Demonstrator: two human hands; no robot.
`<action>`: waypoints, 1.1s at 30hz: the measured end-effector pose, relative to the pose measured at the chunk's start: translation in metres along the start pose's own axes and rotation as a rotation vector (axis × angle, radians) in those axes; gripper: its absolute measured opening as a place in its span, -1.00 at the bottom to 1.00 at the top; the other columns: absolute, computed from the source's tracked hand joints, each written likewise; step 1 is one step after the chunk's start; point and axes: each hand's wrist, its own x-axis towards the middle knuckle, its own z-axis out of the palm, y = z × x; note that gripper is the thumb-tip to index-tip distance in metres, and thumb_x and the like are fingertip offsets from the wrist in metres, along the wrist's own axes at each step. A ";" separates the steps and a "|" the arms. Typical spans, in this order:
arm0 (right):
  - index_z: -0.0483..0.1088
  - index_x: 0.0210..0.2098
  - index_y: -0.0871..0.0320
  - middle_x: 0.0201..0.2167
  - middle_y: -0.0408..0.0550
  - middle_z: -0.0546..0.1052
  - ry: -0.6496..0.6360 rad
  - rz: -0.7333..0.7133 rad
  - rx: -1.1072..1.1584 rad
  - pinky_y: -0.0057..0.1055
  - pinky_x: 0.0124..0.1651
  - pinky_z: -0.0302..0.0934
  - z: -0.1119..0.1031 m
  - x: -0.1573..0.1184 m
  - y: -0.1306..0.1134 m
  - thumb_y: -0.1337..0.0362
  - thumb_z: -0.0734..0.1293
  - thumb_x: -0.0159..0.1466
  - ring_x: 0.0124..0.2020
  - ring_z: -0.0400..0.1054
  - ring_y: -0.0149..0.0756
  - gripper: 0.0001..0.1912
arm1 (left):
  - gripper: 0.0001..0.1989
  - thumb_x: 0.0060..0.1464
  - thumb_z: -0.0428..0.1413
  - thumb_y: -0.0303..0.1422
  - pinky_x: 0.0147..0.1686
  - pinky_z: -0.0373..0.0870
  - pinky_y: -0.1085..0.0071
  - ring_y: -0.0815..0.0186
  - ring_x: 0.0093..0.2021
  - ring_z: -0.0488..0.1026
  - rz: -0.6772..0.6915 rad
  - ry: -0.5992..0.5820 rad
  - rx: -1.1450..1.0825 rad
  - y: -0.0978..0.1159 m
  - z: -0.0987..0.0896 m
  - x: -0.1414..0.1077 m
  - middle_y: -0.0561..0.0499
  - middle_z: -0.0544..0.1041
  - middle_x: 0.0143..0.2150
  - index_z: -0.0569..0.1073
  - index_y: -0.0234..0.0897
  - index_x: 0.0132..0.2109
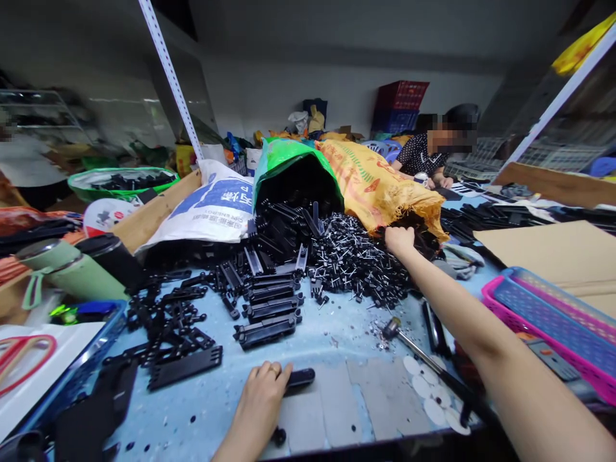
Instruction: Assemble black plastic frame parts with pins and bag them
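My right hand [400, 240] is at the mouth of the orange sack [375, 176], among dark pieces in its opening. Left of that hand, the green sack [280, 154] lies open, black parts [283, 234] spilling out towards me; a heap of small pieces with metal pins [356, 266] spreads just beside it. Farther left is a white sack [212, 199] with blue print. To the right of my right forearm sit a pink basket [495, 300] and a blue one nested together.

My fingertips are hidden at the orange sack's mouth, so I can't tell whether that hand grips anything. My left hand [257, 401] is curled over a black part [302, 378], its middle covered by my fingers. My right arm is cut off at the edge.

Under my left hand are grey plates [385, 398] on a pale blue tabletop [337, 321]. Beyond my right hand, a co-worker [421, 153] leans over a work area; stacked crates [402, 96] stand behind.
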 end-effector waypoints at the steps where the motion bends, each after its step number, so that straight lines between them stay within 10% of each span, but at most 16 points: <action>1: 0.37 -0.13 0.33 -0.14 0.28 0.42 0.022 -0.054 -0.006 -0.06 -0.01 -0.07 -0.010 -0.012 -0.006 0.35 0.10 0.26 -0.01 0.19 -0.03 -0.69 | -0.58 0.06 -0.06 -0.60 -0.21 0.31 0.22 0.17 -0.19 0.36 -0.016 0.003 -0.061 0.001 -0.002 -0.002 -0.09 0.44 -0.21 0.35 -0.22 0.06; 9: 0.36 -0.08 0.17 -0.04 0.03 0.41 0.218 -0.942 0.549 -0.20 -0.02 0.18 -0.034 -0.190 -0.084 0.30 0.14 0.28 -0.04 0.26 -0.23 -0.73 | -0.56 0.11 -0.03 -0.14 -0.08 0.30 0.19 0.20 -0.11 0.38 -0.339 0.245 -1.089 0.015 -0.023 0.020 -0.11 0.40 -0.07 0.28 -0.22 0.09; 15: 0.34 0.00 0.07 0.09 0.03 0.31 -0.260 -1.142 1.033 -0.19 0.03 0.16 -0.023 -0.297 -0.115 0.30 0.15 0.27 0.03 0.26 -0.21 -0.67 | -0.61 -0.07 0.19 -0.22 -0.36 0.40 0.40 0.37 -0.39 0.41 -0.646 0.249 -2.008 0.021 -0.031 0.035 -0.02 0.43 -0.34 0.37 -0.34 -0.11; 21: 0.18 0.09 0.16 -0.14 0.13 0.46 -1.135 -0.558 1.736 -0.11 -0.08 0.22 -0.019 -0.283 -0.105 0.11 0.25 0.18 -0.23 0.43 -0.17 -0.48 | -0.64 -0.04 0.17 -0.18 -0.45 0.34 0.54 0.45 -0.39 0.33 -0.542 0.530 -1.969 0.039 -0.037 0.024 0.10 0.33 -0.34 0.32 -0.27 -0.15; 25: 0.20 -0.03 0.18 -0.28 0.05 0.49 -1.344 -0.381 1.694 -0.35 -0.35 0.27 -0.014 -0.272 -0.108 -0.05 0.09 0.24 -0.43 0.43 -0.28 -0.51 | -0.64 0.03 0.11 -0.17 -0.39 0.34 0.49 0.44 -0.41 0.30 -0.321 0.493 -1.740 0.050 -0.037 0.018 0.10 0.30 -0.35 0.27 -0.22 -0.07; 28: 0.22 -0.14 0.17 -0.39 -0.07 0.47 -1.266 -0.564 1.421 -0.47 -0.48 0.19 -0.016 -0.280 -0.110 -0.09 0.15 0.21 -0.57 0.34 -0.40 -0.54 | -0.59 0.10 0.00 -0.12 -0.19 0.32 0.39 0.33 -0.24 0.35 -0.171 0.421 -1.450 0.044 -0.033 0.011 -0.01 0.36 -0.22 0.23 -0.24 0.03; 33: 0.33 -0.17 0.11 -0.30 -0.08 0.46 -0.608 -0.896 0.717 -0.44 -0.30 0.13 -0.015 -0.294 -0.095 -0.08 0.24 0.17 -0.30 0.35 -0.27 -0.58 | -0.44 0.18 -0.25 -0.02 0.07 0.10 0.17 0.15 0.09 0.20 0.026 0.089 -0.938 0.016 -0.022 0.007 -0.17 0.28 0.07 0.10 -0.26 0.20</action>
